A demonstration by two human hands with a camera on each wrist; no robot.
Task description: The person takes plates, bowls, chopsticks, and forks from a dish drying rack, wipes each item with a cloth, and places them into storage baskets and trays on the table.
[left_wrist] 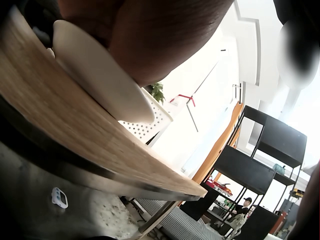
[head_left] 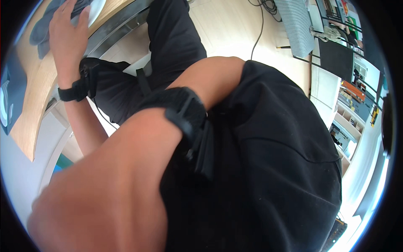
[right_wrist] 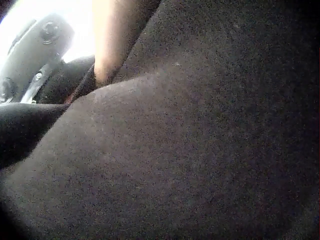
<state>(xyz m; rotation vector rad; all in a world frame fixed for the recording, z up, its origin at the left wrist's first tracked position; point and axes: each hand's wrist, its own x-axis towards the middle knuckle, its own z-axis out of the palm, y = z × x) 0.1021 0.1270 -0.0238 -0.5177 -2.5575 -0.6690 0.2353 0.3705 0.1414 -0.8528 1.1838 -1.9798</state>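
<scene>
At the top left of the head view, my left hand (head_left: 69,40) lies over dark grey cloth (head_left: 42,29), fingers extended and thumb apart. The cloth lies on the wooden table (head_left: 35,84), overlapping a white dish (head_left: 99,8). In the left wrist view, that hand is right over the pale dish (left_wrist: 100,75) near the table edge. My right hand (head_left: 100,189) is raised very close to the head camera, large and blurred, its back showing and its fingers hidden. Black fabric (right_wrist: 175,140) fills most of the right wrist view.
Left of the cloth is a dark mat (head_left: 14,92). Beyond the dish stands a white perforated basket (left_wrist: 150,122) with a green plant (left_wrist: 158,92). Across the floor are a striped stool (head_left: 296,25), cables (head_left: 268,5) and black shelving (left_wrist: 245,170). A person (left_wrist: 244,207) is far behind.
</scene>
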